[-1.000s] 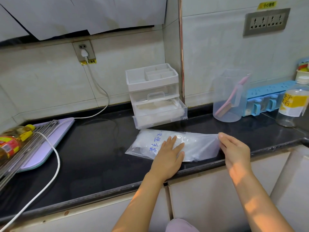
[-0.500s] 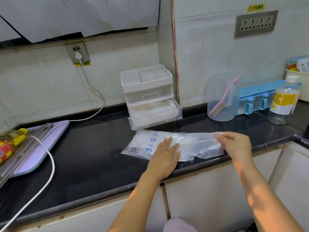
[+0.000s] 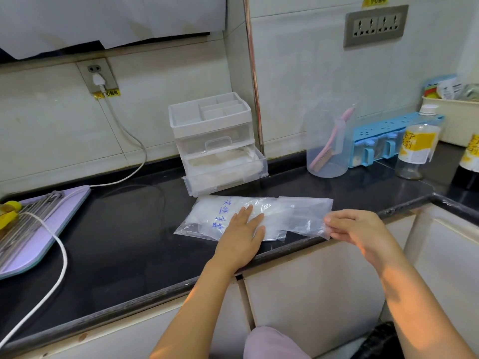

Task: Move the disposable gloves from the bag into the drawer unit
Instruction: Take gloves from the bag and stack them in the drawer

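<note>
— To the left of the left hand?
— Well off to that side, a purple board under a wire rack; a white cable looped across both; all on the black counter.
— Disposable gloves?
— Bunched white inside the left end of the clear bag, just left of the left hand's fingertips; blue handwriting on the plastic between.
— And that hand?
— Laid flat, fingers straight, pressing the bag down near the counter's front edge; nothing gripped.
— Drawer unit?
— Straight beyond the left hand, just behind the bag, against the wall; lower drawer pulled out, holding whitish crumpled film; upper one closed.
— Right hand?
— At the bag's right end; thumb and fingertips pinching its edge, remaining fingers loosely curled.
— Beyond it?
— A clear jug with a pink brush leaning inside; farther right, a blue box; then a labelled bottle.
</note>
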`<state>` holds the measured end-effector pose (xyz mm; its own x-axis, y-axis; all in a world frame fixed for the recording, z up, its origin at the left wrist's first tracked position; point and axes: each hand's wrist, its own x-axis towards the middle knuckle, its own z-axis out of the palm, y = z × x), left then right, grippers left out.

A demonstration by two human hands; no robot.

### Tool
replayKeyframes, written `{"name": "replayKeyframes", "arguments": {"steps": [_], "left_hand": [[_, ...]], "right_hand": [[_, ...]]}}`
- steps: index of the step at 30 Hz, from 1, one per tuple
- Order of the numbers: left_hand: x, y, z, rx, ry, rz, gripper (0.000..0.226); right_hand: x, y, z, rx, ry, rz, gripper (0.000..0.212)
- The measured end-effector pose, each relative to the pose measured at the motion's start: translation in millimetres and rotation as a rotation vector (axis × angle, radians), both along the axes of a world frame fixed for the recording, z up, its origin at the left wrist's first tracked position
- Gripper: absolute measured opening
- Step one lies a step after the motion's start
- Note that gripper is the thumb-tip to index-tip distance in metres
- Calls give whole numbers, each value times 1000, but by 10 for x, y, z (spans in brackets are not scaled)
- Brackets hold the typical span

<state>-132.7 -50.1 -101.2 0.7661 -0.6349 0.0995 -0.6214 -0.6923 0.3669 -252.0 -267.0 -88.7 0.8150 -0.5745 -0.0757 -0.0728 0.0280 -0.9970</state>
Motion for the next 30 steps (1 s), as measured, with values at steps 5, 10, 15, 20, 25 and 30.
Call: {"name": "replayKeyframes", "arguments": {"steps": [5,10,15,20,25,30], "left_hand": [[-79,-21,51,-229,83,-38,46],[-328,-333,206,-360,-7,-179,51],[-366,-664,189,-312,-20,-251,43],[-282,-729,63,-270,3,-155,30],[-248,-735,14,-284,33,-103,29],[-228,-762,-1,-340,57,-32,32]], "right_hand": [[8,52,-18,-51,-99,-51,7],[71,98,-62,-189,-115,-118,12],[87,137,-10,-260,-119,-89,12],[82,110,87,-206,-124,-130,13],[21,80,347,-300,-140,-216,12],[19,56,645,-410,-208,-261,11]]}}
